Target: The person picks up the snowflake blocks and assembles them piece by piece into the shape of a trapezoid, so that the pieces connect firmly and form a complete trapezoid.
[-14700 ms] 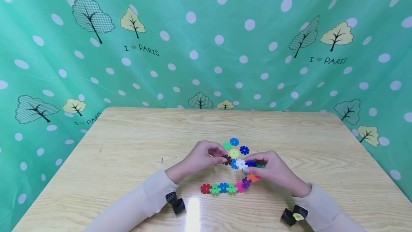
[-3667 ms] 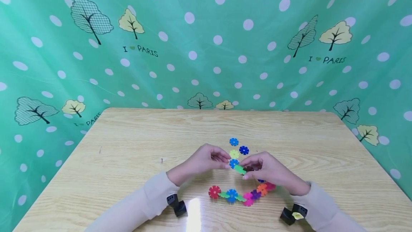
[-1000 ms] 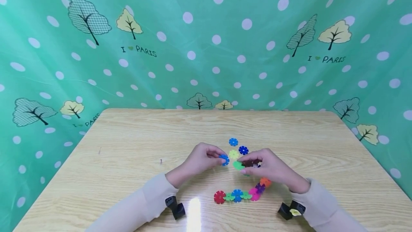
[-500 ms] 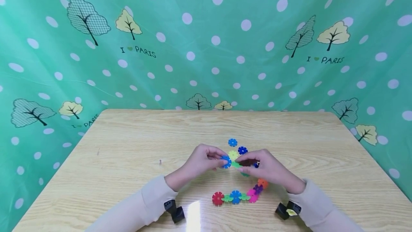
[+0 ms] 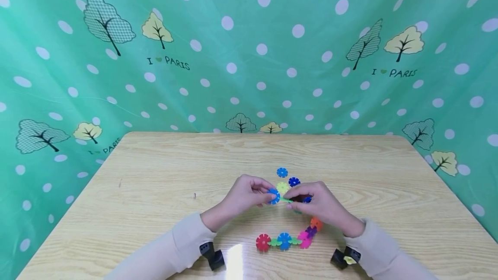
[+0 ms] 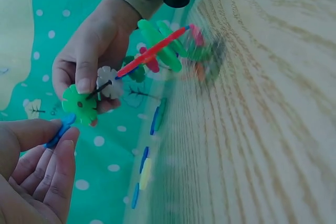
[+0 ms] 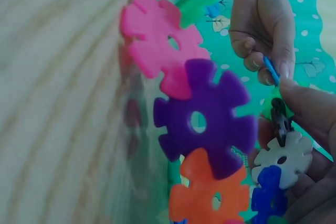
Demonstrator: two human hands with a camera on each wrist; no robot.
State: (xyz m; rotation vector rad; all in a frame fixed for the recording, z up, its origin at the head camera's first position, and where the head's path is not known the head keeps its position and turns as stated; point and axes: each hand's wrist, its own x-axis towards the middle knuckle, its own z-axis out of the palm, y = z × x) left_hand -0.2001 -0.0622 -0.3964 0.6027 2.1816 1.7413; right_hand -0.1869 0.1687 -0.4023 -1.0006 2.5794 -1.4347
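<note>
My left hand (image 5: pixel 249 193) pinches a blue flower-shaped linking disc (image 5: pixel 274 196) between thumb and fingers. Facing it, my right hand (image 5: pixel 320 204) pinches a green disc (image 6: pixel 80 104), the end piece of a curving chain. The blue disc's edge is right at the green one's rim. Behind the green disc, a dark brown disc (image 7: pixel 282 121), a white disc (image 7: pixel 282 160) and a dark blue disc (image 7: pixel 269 195) follow, partly hidden by the right hand. The chain curves round through orange (image 5: pixel 316 223), purple (image 5: pixel 311 231) and pink (image 5: pixel 304 240) to a red disc (image 5: pixel 263 243) at its other end.
Beyond the hands, a yellow disc (image 5: pixel 282 187), a dark blue loose disc (image 5: pixel 294 181) and a lighter blue loose disc (image 5: pixel 282 172) lie on the wooden table (image 5: pixel 175 163). A polka-dot green cloth (image 5: pixel 210 55) hangs along the table's back and sides.
Earlier my left hand held the brown disc; a green disc from the back now ends the chain. The blue disc, apart from it a second ago, has moved right to its edge. The green disc has tilted edge-on.
</note>
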